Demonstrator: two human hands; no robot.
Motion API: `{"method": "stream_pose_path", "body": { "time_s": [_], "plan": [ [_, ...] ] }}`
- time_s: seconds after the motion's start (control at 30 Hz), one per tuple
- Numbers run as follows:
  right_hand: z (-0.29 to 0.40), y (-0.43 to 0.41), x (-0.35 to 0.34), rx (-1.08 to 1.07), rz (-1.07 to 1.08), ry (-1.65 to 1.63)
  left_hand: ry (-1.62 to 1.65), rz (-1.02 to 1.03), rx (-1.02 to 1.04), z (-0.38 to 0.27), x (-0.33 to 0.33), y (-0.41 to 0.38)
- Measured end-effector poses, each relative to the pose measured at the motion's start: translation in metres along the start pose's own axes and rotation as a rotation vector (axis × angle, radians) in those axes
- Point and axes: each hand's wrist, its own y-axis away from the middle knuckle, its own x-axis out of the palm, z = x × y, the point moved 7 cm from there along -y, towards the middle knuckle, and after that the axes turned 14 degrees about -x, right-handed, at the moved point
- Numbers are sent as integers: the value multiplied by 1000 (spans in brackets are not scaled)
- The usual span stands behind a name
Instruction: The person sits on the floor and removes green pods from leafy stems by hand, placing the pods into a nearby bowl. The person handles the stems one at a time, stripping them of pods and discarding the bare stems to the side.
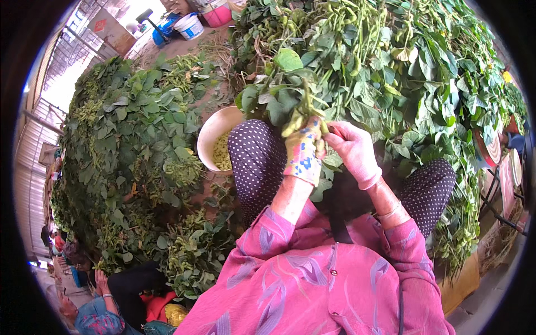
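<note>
My left hand (303, 155), in a flower-printed glove, grips a leafy soybean plant (281, 104) by its stem. Green pods (295, 121) hang from the plant around the fingers. Just right of it, my right hand (354, 151) wears a pale pink glove, its fingertips close to the pods. A small red object (336, 131) shows between those fingers, mostly hidden, so its kind is unclear. Beside my left knee stands a whitish plastic bucket (206, 144) holding loose green beans or pods (222, 153).
Piled soybean plants (377, 75) rise in front and to the right. Another large heap (138, 121) spreads on the left. At lower left sits another person (98, 312), hands raised. A white bucket (189, 27) and a pink bucket (216, 14) stand beyond. A metal frame (500, 215) is at right.
</note>
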Motion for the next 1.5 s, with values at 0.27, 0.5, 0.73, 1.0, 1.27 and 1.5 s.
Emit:
{"method": "stream_pose_path", "body": {
  "time_s": [0.27, 0.5, 0.73, 1.0, 1.27, 1.5],
  "plan": [
    [25, 8, 2, 216, 126, -254, -54, -103, -8, 7, -11, -11],
    [10, 15, -3, 293, -59, -240, -15, -107, 3, 13, -8, -14],
    [-8, 10, -3, 373, -7, -597, 130, 249, -202, 22, 6, -17],
    [8, -8, -11, 85, 153, -225, -74, 114, -150, 13, 10, -10],
    [-16, 3, -12, 337, 43, -484, -14, 35, 14, 14, 6, -20],
    [-13, 3, -7, 393, -21, -552, 120, -36, -10, 12, 3, -29]
  ]
}}
